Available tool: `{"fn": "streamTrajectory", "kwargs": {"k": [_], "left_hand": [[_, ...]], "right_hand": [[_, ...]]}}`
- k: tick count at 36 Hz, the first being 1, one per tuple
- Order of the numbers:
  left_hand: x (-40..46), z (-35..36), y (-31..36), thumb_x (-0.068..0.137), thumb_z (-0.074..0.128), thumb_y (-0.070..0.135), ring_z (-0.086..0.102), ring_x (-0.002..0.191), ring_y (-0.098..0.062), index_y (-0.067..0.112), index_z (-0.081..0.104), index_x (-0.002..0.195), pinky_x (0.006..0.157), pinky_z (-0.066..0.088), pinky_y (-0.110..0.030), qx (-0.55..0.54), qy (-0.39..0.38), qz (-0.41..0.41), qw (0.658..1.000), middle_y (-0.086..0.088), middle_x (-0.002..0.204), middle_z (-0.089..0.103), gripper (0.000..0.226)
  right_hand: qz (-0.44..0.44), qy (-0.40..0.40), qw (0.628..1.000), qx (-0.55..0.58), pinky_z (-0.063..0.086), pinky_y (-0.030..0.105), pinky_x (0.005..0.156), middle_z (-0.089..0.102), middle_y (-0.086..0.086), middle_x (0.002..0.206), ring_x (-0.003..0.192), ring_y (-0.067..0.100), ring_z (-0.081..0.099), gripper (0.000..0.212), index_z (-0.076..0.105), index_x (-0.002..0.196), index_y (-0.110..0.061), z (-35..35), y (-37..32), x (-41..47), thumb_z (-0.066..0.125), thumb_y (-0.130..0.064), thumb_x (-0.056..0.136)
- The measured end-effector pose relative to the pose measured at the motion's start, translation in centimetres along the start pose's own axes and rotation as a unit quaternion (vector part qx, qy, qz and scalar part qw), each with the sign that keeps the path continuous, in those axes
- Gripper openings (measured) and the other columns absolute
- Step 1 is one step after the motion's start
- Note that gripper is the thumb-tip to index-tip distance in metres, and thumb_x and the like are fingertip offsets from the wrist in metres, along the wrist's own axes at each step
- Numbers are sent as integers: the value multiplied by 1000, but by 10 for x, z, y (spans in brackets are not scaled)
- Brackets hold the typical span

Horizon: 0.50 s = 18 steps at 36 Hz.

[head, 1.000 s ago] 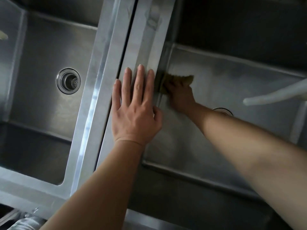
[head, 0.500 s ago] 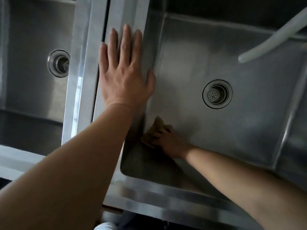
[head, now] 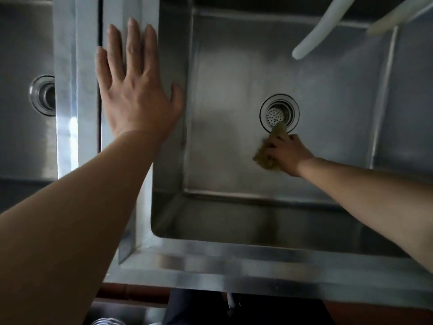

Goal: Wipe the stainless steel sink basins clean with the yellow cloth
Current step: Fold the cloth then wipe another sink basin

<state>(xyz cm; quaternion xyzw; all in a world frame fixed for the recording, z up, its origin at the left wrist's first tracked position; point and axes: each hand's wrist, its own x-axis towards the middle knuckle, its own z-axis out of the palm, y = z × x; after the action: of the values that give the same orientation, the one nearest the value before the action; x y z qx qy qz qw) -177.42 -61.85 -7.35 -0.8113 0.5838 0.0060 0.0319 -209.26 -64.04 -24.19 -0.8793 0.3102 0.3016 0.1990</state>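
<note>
Nearest the viewer runs the front rim [head: 234,259] of the right basin [head: 225,146], a flat steel lip above the basin's shadowed near wall. On the basin floor, right of centre, the right hand [head: 287,154] has its fingers curled round the bunched yellow cloth [head: 269,152], pressing it to the steel. The cloth's far tip touches the near edge of the drain strainer [head: 279,113]. To the left, the left hand [head: 138,90] lies flat with fingers spread and straight on the steel divider [head: 77,95] between the two basins, gripping nothing and apparently bracing the body. Left of the divider, the left basin [head: 21,148] shows only part of its own drain [head: 42,95]. At the far right, two pale hoses [head: 323,26] hang over the right basin's back wall.

The step in hand looks like wiping the right basin's floor close to the drain. Next, the cloth probably needs to travel round the strainer ring and on across the far and right parts of the floor, under steady pressure.
</note>
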Motion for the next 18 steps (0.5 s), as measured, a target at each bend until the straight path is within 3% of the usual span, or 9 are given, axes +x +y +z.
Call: {"fn": "streamTrajectory", "kwargs": {"k": [4,8,10,12,14,16,18], "left_hand": [[-1,2,0,90,41,49,3,153,-31,21,10,158,124,8,-49,1,4,-2,1000,-6,166,8,80],[-1,2,0,90,41,49,3,153,-31,21,10,158,124,7,-49,1,9,-4,1000,-5,166,8,79],[0,1,1,90,42,49,3,153,-31,21,11,158,124,7,-49,-1,9,-4,1000,-5,166,8,80],[0,0,1,90,42,49,4,153,-31,21,11,158,123,8,-49,1,9,-3,1000,-6,166,8,80],[-1,0,1,90,42,49,4,153,-31,21,11,157,123,8,-50,2,8,-2,1000,-6,166,8,79],[0,0,1,90,42,49,3,153,-32,20,10,157,123,8,-50,3,7,-1,1000,-6,166,8,80],[0,1,1,90,42,49,3,153,-32,20,9,157,123,7,-50,4,6,-1,1000,-7,166,7,80]], "right_hand": [[171,103,961,191,37,46,96,49,8,135,132,34,37,45,60,128,-24,-9,-1,10,62,-13,84],[306,211,877,305,46,48,91,54,11,122,120,37,42,42,64,118,-22,-10,-13,11,53,-6,81],[371,227,829,353,48,44,88,56,11,117,112,38,47,35,65,111,-25,-7,-16,5,53,-7,82],[362,175,823,402,46,33,83,60,8,112,106,33,54,26,66,100,-27,-3,-20,-4,56,-10,84],[288,72,830,473,42,25,82,63,1,108,100,22,58,21,65,95,-29,5,-26,-19,63,-10,86],[218,-48,826,517,46,25,93,65,0,118,105,20,61,23,69,105,-26,15,-35,-38,68,-10,88],[164,-144,890,400,41,22,100,58,-1,137,119,23,58,29,67,119,-31,26,-42,-55,68,-24,91]]}}
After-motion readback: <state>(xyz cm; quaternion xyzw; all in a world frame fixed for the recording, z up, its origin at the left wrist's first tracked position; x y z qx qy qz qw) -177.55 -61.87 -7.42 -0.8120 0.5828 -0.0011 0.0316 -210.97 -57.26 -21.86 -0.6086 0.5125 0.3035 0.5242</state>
